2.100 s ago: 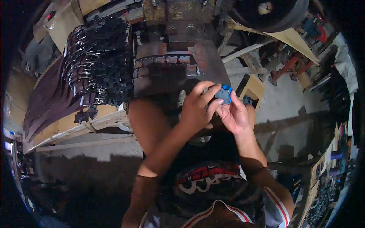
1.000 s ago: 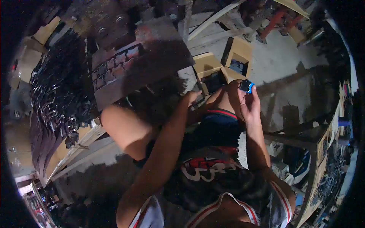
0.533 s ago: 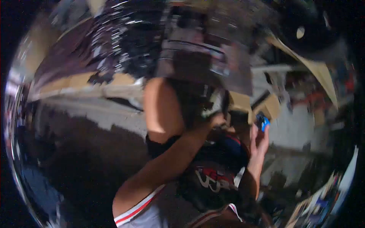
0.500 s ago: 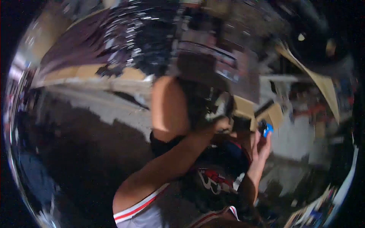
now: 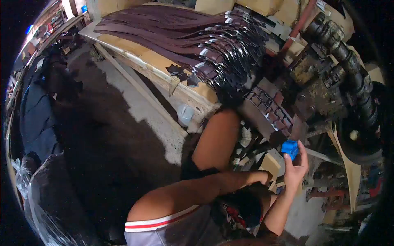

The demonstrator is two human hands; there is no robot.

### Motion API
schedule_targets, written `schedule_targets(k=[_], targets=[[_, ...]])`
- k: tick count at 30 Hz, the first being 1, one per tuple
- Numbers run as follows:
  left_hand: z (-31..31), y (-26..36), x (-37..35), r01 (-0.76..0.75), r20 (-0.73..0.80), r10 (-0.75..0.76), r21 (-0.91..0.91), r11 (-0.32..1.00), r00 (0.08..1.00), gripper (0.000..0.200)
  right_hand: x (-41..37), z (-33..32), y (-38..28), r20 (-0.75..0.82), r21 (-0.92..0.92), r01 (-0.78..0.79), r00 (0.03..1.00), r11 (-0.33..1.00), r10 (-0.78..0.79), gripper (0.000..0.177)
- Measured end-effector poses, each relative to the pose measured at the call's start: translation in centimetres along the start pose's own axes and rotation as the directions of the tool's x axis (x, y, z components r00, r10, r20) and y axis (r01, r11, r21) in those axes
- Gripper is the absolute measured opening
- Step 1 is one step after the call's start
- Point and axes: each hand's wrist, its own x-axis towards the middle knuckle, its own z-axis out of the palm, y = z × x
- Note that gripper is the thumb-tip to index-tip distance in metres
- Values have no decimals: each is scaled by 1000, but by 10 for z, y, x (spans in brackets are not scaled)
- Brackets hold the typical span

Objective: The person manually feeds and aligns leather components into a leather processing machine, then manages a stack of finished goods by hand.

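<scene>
My right hand (image 5: 296,166) holds a small blue object (image 5: 289,149) up between thumb and fingers, below the workpieces at the machine. My left hand (image 5: 266,177) is lower and to the left, beside an open cardboard box (image 5: 271,165); its fingers are mostly hidden in shadow, so any grip does not show. Dark brown strips (image 5: 156,22) with shiny clipped ends (image 5: 230,49) lie in a fanned row on the bench. Several brown pieces (image 5: 273,110) stand in a line on a plate between the bench and my right hand.
A greasy machine with a thick dark shaft (image 5: 344,53) stands at the right. A wooden bench edge (image 5: 139,61) crosses the upper left. My bent knee (image 5: 217,139) is in the middle. Clear plastic wrapping (image 5: 45,201) hangs at the lower left.
The view has swung, bringing the strips and machine into clearer sight. The blue object is still in my right hand, now held clear of the box. My left hand has moved down near the box.
</scene>
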Motion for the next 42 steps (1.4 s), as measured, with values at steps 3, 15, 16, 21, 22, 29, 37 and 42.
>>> schedule_targets(k=[3, 15, 16, 21, 22, 29, 37, 42], targets=[[-57, 41, -81, -113, 73, 108, 68, 991, 991, 42, 13, 7, 6, 48, -41, 10, 999, 999, -8, 56], [-221, -153, -484, 183, -972, -171, -200, 963, -162, 47, 21, 16, 43, 142, -340, 99, 988, 935, -53, 48], [-228, -175, -497, 380, -983, -100, -153, 912, -155, 65, 22, 19, 46, 145, -342, 114, 987, 933, -68, 47], [-261, -220, -475, 644, -889, -458, -355, 678, -9, 122, 26, 29, 37, 93, -365, 83, 994, 927, -52, 46], [-263, -226, -462, 631, -863, -504, -379, 677, 23, 125, 27, 29, 36, 91, -372, 72, 995, 925, -41, 46], [-248, -208, -422, 656, -906, -422, -342, 673, -40, 111, 24, 33, 41, 95, -519, 241, 970, 820, -224, 43], [-229, -211, -412, 622, -997, -3, -53, 781, -80, 46, 17, 37, 49, 29, -547, 255, 958, 797, -286, 47], [-226, -203, -423, 626, -995, 78, 101, 773, 63, 58, 18, 37, 54, 14, -556, 249, 957, 793, -290, 48]])
